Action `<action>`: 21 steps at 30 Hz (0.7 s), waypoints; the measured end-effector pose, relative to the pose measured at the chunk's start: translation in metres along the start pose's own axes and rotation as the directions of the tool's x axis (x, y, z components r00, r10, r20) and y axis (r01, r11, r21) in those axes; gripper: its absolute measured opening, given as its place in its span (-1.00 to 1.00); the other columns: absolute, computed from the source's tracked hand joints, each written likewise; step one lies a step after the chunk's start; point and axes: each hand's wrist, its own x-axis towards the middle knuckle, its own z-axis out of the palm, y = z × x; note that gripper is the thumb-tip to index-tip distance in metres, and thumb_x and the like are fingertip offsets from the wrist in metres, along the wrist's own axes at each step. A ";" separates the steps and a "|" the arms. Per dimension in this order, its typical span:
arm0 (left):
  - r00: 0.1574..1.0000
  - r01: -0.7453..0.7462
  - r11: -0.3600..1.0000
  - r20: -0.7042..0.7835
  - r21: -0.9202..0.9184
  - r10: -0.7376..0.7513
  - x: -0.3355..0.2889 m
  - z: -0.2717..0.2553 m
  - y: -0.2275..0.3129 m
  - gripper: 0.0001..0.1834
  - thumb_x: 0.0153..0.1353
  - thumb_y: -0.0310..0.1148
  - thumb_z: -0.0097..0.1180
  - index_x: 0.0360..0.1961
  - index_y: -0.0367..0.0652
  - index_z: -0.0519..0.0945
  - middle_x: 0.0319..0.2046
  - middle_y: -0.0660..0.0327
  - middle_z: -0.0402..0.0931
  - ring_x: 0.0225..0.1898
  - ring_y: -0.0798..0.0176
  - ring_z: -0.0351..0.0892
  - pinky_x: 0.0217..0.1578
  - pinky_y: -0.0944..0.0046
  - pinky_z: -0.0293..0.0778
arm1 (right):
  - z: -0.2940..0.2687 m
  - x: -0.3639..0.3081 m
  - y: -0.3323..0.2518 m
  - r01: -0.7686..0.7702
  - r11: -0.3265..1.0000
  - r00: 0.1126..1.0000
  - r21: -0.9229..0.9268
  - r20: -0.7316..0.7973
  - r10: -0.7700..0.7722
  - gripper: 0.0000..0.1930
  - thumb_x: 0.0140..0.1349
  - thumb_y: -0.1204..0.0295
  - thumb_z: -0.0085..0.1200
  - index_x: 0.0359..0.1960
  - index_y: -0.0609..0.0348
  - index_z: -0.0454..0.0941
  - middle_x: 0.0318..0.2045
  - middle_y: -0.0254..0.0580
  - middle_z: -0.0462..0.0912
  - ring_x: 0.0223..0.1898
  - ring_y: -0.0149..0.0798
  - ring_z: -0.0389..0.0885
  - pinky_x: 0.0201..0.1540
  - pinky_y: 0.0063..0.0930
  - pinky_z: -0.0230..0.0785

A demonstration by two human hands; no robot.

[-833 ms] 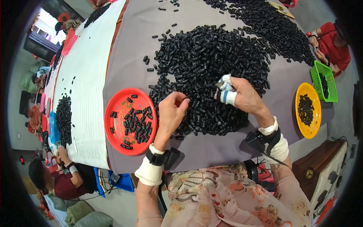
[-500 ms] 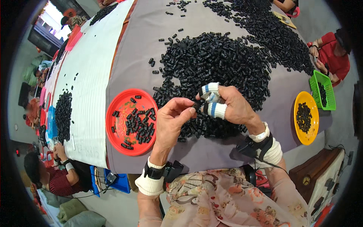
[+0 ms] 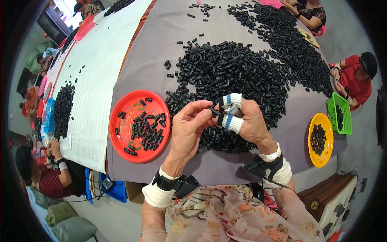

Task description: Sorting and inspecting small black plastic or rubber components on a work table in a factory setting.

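My left hand (image 3: 186, 131) pinches a small black cylindrical piece (image 3: 215, 111) between thumb and fingertips, over the near part of a large heap of like black pieces (image 3: 234, 72). My right hand (image 3: 253, 123) meets it from the other side. White knit covers with blue stripes (image 3: 232, 123) wrap its thumb and forefinger, and their dark tips close on the other end of the same piece. A red plate (image 3: 118, 139) with several loose black pieces lies left of my left hand.
At the right stand a yellow plate (image 3: 321, 162) and a green basket (image 3: 343, 128), both holding black pieces. Another heap (image 3: 282, 40) runs along the far right of the grey-covered table (image 3: 137, 171). Co-workers sit around, one in red (image 3: 355, 82) at right.
The view has shifted a little, so the heap and plates sit differently in it. Both hands stay together at the piece, which now shows more plainly between the fingertips.
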 end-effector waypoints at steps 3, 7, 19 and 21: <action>1.000 0.006 0.994 0.003 -0.106 -0.006 0.001 -0.002 -0.005 -0.76 0.17 -0.50 0.04 -0.12 -0.32 0.47 -0.31 0.18 0.53 -0.38 0.42 0.49 -0.28 0.41 0.48 | 0.004 0.000 0.002 0.027 0.999 0.999 0.028 -0.023 -0.026 -0.78 -0.02 0.52 0.18 -0.31 0.28 0.47 -0.51 -0.28 0.57 -0.49 -0.53 0.47 -0.43 -0.62 0.35; 0.999 0.019 0.989 0.028 -0.149 -0.015 0.001 -0.004 -0.006 -0.75 0.18 -0.49 0.03 -0.10 -0.33 0.47 -0.28 0.18 0.52 -0.37 0.44 0.47 -0.28 0.43 0.46 | 0.005 -0.001 -0.002 0.003 0.999 0.998 0.047 -0.071 0.001 -0.74 -0.06 0.49 0.24 -0.32 0.27 0.47 -0.53 -0.27 0.58 -0.52 -0.52 0.46 -0.45 -0.61 0.34; 0.998 -0.004 1.000 0.062 -0.014 0.005 -0.003 0.004 0.000 -0.68 0.06 -0.58 0.13 -0.11 -0.33 0.47 -0.34 0.23 0.50 -0.36 0.46 0.47 -0.28 0.47 0.44 | -0.003 -0.003 -0.001 0.128 0.982 0.991 -0.140 -0.012 -0.131 -0.75 -0.09 0.50 0.22 -0.34 0.26 0.48 -0.62 -0.22 0.53 -0.62 -0.43 0.45 -0.52 -0.55 0.32; 1.000 -0.022 0.997 -0.005 0.072 0.022 -0.004 0.009 0.002 -0.66 0.02 -0.60 0.15 -0.12 -0.34 0.47 -0.35 0.24 0.50 -0.38 0.47 0.45 -0.30 0.48 0.43 | -0.003 -0.003 0.003 0.152 0.978 0.988 -0.140 -0.017 -0.156 -0.75 -0.10 0.51 0.21 -0.34 0.25 0.48 -0.63 -0.21 0.52 -0.63 -0.41 0.45 -0.53 -0.55 0.32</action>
